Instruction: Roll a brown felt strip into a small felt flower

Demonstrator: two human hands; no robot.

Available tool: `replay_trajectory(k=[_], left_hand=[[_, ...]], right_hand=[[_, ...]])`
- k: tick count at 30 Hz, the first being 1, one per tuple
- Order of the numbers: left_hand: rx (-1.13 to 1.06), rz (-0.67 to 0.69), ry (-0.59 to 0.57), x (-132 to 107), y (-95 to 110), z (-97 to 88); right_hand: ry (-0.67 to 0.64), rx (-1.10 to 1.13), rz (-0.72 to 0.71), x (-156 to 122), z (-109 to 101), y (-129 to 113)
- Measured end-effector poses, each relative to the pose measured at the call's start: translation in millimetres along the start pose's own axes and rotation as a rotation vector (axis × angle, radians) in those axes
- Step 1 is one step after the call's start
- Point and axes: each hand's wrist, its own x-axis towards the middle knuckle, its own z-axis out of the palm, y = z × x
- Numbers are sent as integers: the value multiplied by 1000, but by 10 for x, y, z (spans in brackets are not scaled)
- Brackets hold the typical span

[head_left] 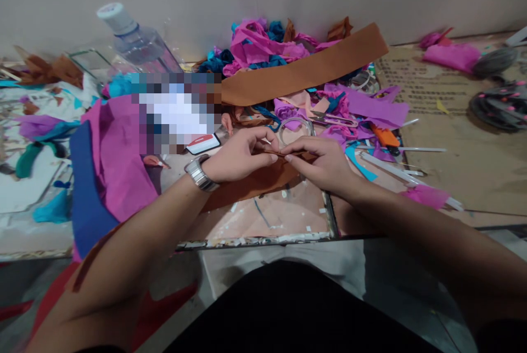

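Both hands meet at the middle of the table, pinching the same brown paper piece (257,181). The left hand (241,155), with a metal watch (200,173) on its wrist, closes thumb and fingertips on the folded far edge of the piece. The right hand (323,165) clamps that edge just to the right, so the two sets of fingertips almost touch. The rest of the piece spreads out near-side of the grip and to the left, lying flat on the table under the left wrist.

Just beyond the fingers lies a clear tape roll (294,130), and right of it a pair of scissors (334,119) among purple scraps. A long brown strip (304,70) slants across the far side, with a heap of magenta and teal paper behind it. At far left stands a plastic bottle (138,43) – tilted in this view – and near left a magenta sheet (119,161) overlaps a blue sheet (84,199).
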Motion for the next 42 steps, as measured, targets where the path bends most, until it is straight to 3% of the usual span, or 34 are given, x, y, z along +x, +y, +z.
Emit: replay_trajectory(k=[19,24,28,42], left_hand=[[16,-38,72,21,-88,29],[62,32,11,-5,-25,7],[212,86,67,-10,-31,15],[333,93,131,-18,-3,56]], right_hand=[[8,-85,-73,-14,14,50],[34,-7,61,16,-2,-2],[52,60,161,48,1,-27],[7,88,164,43,3,0]])
